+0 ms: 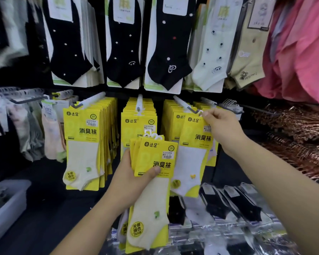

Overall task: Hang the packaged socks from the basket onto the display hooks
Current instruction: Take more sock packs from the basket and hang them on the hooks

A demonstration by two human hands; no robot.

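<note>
At the hook [187, 105], right grip [223, 129] pinches a sock pack [193, 144]; left grip [134, 183] clasps a stack [155, 162]; bin [7, 214] contents blurred.

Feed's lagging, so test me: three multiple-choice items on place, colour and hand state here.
1. Right hand is: A at a hook tip; B in a basket; C on black socks.
2. Cards on the left hand stack of packs: A yellow; B pink; C blue.
3. Left hand: A open, empty; B gripping the stack; C pointing.
Key: A, it pinches the hanger of a pack at the hook; A, cards are yellow; B, thumb clamps the stack.
</note>
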